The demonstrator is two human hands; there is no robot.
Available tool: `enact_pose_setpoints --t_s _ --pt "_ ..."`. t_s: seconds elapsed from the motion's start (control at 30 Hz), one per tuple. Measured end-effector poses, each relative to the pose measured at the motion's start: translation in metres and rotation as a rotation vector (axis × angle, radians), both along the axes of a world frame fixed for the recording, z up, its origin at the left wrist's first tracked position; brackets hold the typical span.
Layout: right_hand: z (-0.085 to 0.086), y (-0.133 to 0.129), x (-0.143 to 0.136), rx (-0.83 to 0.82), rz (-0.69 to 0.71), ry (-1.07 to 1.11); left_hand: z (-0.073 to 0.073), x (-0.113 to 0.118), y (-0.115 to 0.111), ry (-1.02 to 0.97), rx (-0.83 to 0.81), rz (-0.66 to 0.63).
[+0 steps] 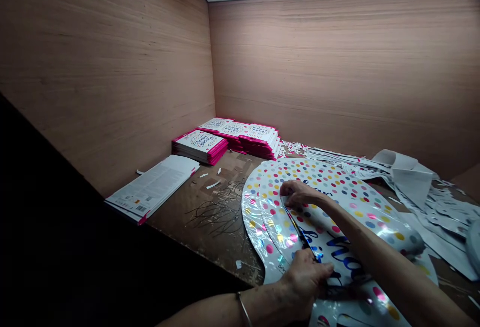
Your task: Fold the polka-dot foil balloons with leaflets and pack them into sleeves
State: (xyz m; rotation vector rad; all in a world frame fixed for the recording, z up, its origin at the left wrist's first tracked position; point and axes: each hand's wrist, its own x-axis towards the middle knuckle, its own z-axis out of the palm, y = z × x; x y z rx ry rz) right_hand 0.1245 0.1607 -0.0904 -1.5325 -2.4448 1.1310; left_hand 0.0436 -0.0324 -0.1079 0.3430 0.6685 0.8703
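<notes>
Flat, uninflated foil balloons with coloured dots and blue lettering lie in a loose stack at the table's front. The top balloon has a raised, shiny fold line running between my two hands. At the fold's far end, my right hand is closed, its fingers pinching the foil. My left hand, with a bracelet at the wrist, is closed on the near end of the same fold. Part of its fingers is hidden. Toward the right the balloon's foil curls up in a roll.
Stacks of pink-edged printed packs stand in the back left corner. Flat printed sleeves lie by the left wall. Dark thin strands and paper scraps lie left of the balloons, white strips at right. Wooden walls enclose the table.
</notes>
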Motion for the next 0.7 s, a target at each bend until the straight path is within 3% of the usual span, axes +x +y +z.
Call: enact_pose_setpoints --t_s 0.23,0.3,0.37,0.47,0.57,0.63,0.7 --pt "0.007 -0.009 -0.003 0.077 0.01 0.064 0.0 0.001 -0.006 0.06 0.023 -0.027" --pt "0.023 -0.013 0.006 0.096 -0.009 0.099 0.0 0.001 -0.009 0.092 0.08 -0.044" --pt "0.054 -0.019 0.021 0.125 -0.052 0.136 0.005 -0.002 -0.009 0.183 0.195 -0.092" --pt "0.121 -0.037 0.055 0.308 -0.173 0.259 0.023 -0.016 0.008 0.494 0.547 -0.167" --pt "0.179 -0.08 0.091 0.76 -0.363 0.415 0.053 -0.039 0.048 0.81 1.091 -0.15" --pt "0.187 -0.122 0.109 1.095 -0.359 0.337 0.074 -0.058 0.076 0.866 1.428 -0.228" --pt "0.162 -0.166 0.119 1.281 -0.19 0.177 0.091 -0.075 0.096 0.863 1.611 -0.331"
